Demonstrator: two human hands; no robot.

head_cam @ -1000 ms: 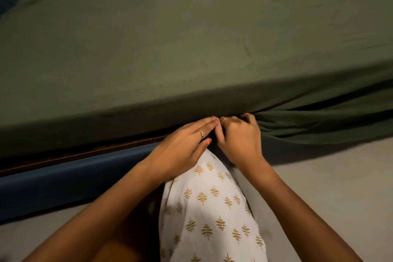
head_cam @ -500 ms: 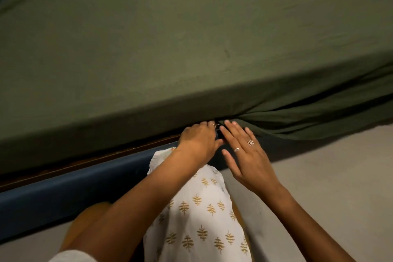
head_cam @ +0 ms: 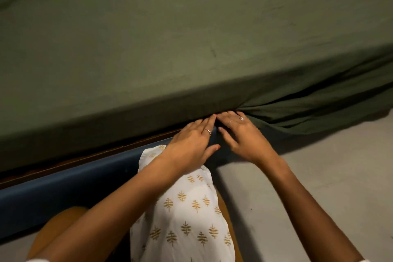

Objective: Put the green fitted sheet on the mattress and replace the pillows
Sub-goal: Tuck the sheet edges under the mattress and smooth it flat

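The green fitted sheet (head_cam: 191, 44) covers the top and near side of the mattress. To the left of my hands its lower edge lies tight along the mattress; to the right it hangs loose in folds (head_cam: 314, 110) down to the floor. My left hand (head_cam: 191, 142) and my right hand (head_cam: 240, 134) lie side by side, fingers straight, fingertips pressing the sheet's edge under the mattress's lower side. No pillows are in view.
A brown slat and a dark blue bed frame rail (head_cam: 63, 189) run below the mattress. Grey floor (head_cam: 329, 176) spreads to the right. My knee in white patterned cloth (head_cam: 187, 208) is just below my hands.
My left hand has gone from curled at the sheet's edge to flat with straight fingers. My right hand has slid forward so its fingertips reach under the mattress edge.
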